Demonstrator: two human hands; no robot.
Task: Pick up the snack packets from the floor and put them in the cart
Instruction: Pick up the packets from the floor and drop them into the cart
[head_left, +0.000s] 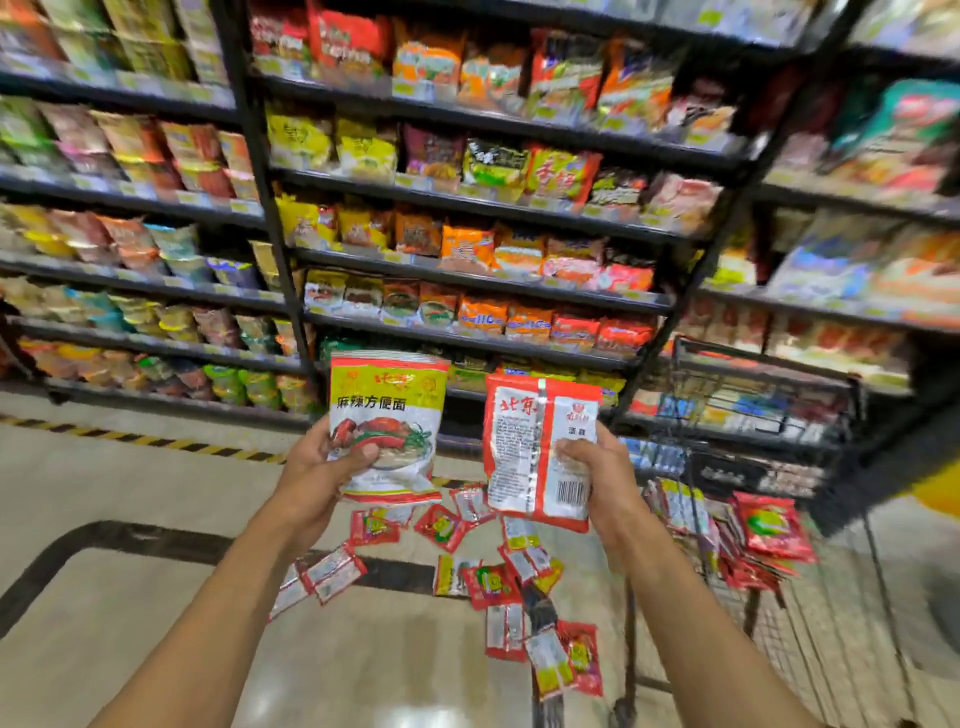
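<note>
While facing stocked shelving (467, 208), noted wire cart (763, 366) to R, w/ several red packets (769, 525) already in its basket. Found many small snack packets (493, 582) scattered on floor (130, 493) btwn forearms, near cart base. Held up well clear of floor: yellow-green packet (387, 415) in left hand (322, 467), gripped at lower edge w/ curled fingers, thumb across front; red-white packet (530, 447) in right hand (597, 478), back side showing, clasped at lower R corner. Recommend: carry both R over cart rim, lower inside basket before loosening grip, avoid snagging wire. Judged best to drop R-hand packet first, being nearer cart. Keep grips firm, as slick film liable to slip.
</note>
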